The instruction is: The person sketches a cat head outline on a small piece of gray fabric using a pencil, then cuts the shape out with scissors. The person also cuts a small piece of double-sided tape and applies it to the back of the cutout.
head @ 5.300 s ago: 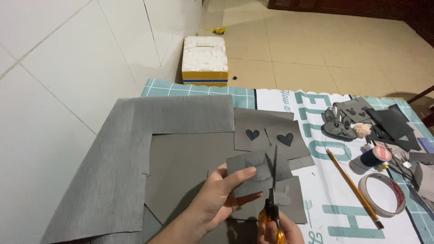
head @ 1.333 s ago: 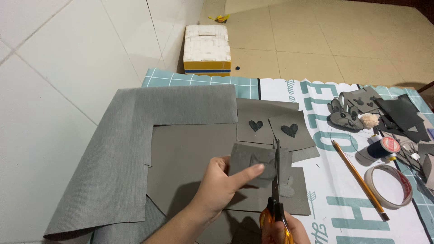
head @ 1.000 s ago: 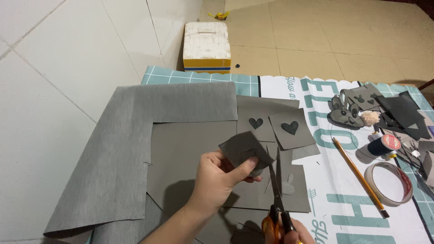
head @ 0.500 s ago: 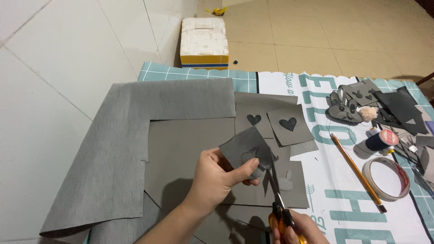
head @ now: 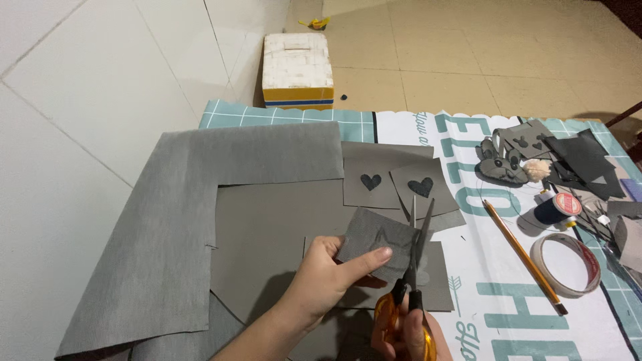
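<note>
Left hand [head: 321, 281] pinching a small grey fabric piece [head: 378, 241], thumb on top near the right lower edge, other fingers curled below; right hand [head: 408, 334] closed around the orange handles of the scissors [head: 411, 267], low at the bottom edge of the view and partly cut off. Fabric piece lifted a little above the table, tilted, just up and right of the left hand and directly above the right hand. Scissors blades open in a narrow V, pointing away from the body, long axis nearly upright in the view, touching or very near to the right edge of the fabric piece; cannot tell if the blades already bite into it. Right hand nearer to that edge along the blades, left hand nearer to the body of the piece. Under both, flat dark grey sheets [head: 274, 234]; beyond the blade tips, two grey squares with black hearts [head: 371, 182] [head: 421, 186]. To the left, a large light grey cloth [head: 174, 220]. To the right, well apart, a pencil [head: 525, 257], a tape roll [head: 565, 264], a thread spool [head: 558, 208] and a small grey felt figure [head: 501, 164] on the printed mat [head: 508, 314]
</note>
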Available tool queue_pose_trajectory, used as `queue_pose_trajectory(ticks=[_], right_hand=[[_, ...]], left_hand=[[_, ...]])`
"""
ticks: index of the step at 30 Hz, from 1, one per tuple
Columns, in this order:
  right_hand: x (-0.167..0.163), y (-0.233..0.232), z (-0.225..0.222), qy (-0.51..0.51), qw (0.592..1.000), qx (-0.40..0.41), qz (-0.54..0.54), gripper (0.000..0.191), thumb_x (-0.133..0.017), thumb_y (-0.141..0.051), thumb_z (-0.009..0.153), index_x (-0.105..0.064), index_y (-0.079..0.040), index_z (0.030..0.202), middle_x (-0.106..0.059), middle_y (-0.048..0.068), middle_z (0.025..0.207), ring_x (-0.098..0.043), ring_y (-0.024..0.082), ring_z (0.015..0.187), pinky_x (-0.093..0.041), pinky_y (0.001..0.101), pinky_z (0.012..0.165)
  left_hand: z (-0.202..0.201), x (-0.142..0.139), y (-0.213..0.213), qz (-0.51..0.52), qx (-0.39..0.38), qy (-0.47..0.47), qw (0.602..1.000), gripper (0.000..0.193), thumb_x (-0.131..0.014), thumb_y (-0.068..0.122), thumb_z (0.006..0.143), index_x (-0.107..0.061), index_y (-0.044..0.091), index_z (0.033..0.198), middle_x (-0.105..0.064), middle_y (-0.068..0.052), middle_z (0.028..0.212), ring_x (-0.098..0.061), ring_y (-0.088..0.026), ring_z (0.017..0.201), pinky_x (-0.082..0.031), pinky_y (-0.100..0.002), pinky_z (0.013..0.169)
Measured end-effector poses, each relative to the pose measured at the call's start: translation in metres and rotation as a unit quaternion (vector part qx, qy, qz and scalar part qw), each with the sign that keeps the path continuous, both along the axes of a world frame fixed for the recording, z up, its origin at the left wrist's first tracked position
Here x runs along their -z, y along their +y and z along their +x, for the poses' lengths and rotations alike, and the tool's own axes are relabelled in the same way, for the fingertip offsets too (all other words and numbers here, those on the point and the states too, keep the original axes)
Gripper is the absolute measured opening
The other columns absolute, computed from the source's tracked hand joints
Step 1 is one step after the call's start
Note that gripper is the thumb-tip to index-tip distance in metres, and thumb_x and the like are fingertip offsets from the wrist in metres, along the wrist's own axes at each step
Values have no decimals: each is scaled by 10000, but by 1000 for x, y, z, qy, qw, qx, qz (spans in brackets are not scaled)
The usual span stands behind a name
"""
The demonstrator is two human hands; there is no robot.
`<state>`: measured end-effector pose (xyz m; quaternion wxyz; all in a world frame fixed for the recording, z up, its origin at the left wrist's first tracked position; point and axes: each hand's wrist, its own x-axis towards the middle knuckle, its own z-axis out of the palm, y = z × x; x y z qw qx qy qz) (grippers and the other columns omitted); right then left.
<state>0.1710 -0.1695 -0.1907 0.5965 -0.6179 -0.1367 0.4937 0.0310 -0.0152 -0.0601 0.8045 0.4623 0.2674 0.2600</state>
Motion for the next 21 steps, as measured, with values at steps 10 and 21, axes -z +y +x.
queue_pose_trajectory(ticks=[10, 21], right_hand=[[-30, 7, -3, -24, 996, -54, -71, 803, -434, -759, 864, -598, -1, 1074, -439, 42, 512, -409, 156, 408, -310, 337, 417], [-7, 0, 5, -94, 990, -89, -49, 836, -409, -777, 820, -625, -29, 1123, -527, 38, 511, -490, 136, 411, -354, 314, 405]], left_hand=[[0, -4, -1, -78, 45, 54, 995, 232, -801, 188, 852, -734, -29, 896, -775, -141, 824, -759, -162, 692, -651, -282, 648], [0, 5, 0, 0, 49, 91, 995, 307, -819, 226, 842, -747, -70, 880, -776, -163, 768, -752, -170, 641, -647, -285, 613]])
